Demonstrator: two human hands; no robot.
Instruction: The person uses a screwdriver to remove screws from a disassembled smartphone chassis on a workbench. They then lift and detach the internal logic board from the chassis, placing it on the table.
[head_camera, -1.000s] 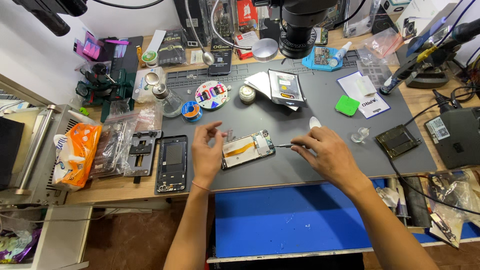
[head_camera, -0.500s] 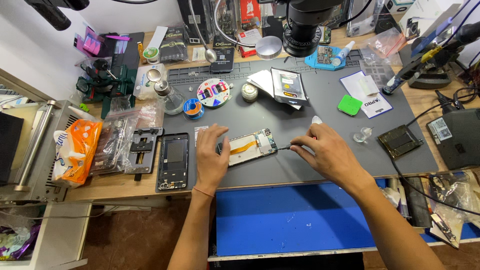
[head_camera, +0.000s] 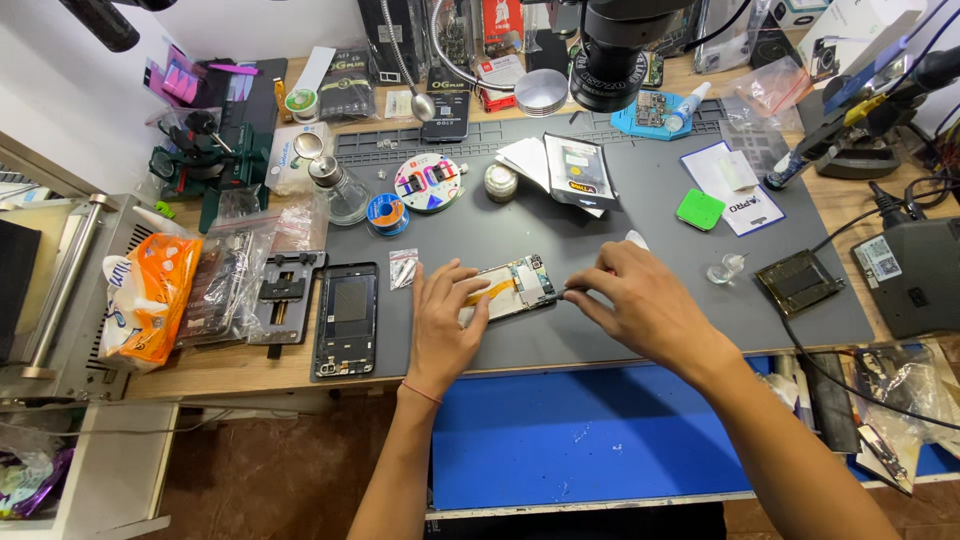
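Head view shows an opened phone (head_camera: 510, 288) lying near the middle of the grey surface (head_camera: 640, 210). The left hand (head_camera: 443, 322) lies flat on its lower end, fingers spread, pinning it down. At its 3 o'clock the right hand (head_camera: 640, 300) pinches a thin tool, its tip at the phone's edge. The step seems to be work on the inner parts; the next move needs a steady, small touch.
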